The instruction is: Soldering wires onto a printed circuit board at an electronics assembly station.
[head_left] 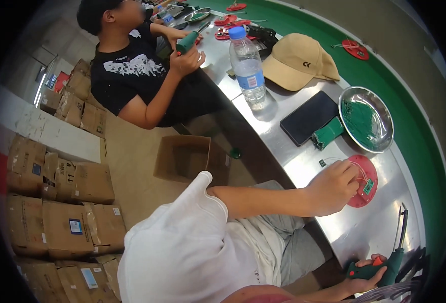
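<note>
Over a red round plastic disc [365, 201] on the metal bench is my left hand [332, 188], its fingers pinched together at the disc's edge. Whatever sits between those fingertips is hidden. The disc carries a small green circuit board [368, 187] and thin pale wires. Another tiny board [322, 163] lies just beyond my knuckles. At the lower right, my right hand [370, 272] wraps round a green soldering gun [395, 263] with a red trigger. Its slim metal tip points away from me, toward the bench's far side, apart from the disc.
Beyond the disc are a steel bowl [387, 123] of green pieces, a green bundle [328, 133], a black phone [308, 118], a tan cap [296, 58] and a water bottle [248, 70]. A co-worker [132, 65] holds a similar green tool. Cardboard boxes [64, 222] stand at left.
</note>
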A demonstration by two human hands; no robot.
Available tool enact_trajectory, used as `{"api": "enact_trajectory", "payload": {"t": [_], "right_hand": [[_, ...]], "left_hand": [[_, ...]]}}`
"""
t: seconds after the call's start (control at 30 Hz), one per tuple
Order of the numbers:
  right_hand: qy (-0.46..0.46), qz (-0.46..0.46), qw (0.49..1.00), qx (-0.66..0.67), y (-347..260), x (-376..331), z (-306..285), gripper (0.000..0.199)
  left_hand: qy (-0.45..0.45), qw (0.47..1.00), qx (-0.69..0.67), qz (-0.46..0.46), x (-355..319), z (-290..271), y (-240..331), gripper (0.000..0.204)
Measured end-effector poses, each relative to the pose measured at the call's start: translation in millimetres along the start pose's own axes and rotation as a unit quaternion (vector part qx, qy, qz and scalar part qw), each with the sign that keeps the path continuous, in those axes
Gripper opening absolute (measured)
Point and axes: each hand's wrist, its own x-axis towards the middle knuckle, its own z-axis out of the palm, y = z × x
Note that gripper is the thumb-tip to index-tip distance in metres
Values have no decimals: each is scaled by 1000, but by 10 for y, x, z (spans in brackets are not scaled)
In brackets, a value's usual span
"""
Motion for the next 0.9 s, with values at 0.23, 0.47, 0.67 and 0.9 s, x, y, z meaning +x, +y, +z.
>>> {"api": "enact_trajectory", "payload": {"t": [0.23,0.47,0.67,0.9], "right_hand": [[25,-3,999,-37,-67,-1,92,34],[26,-6,999,-40,-88,-20,86,35],[36,-5,999,-18,-60,-47,92,34],[41,-66,996,46,96,107,87,39]], "left_hand": [[45,993,-110,-5,83,-138,-25,6],[-77,992,-15,94,27,-193,-189,15],[-37,992,-12,122,-16,-125,-222,17],[214,941,59,255,566,-1081,-424,21]]}}
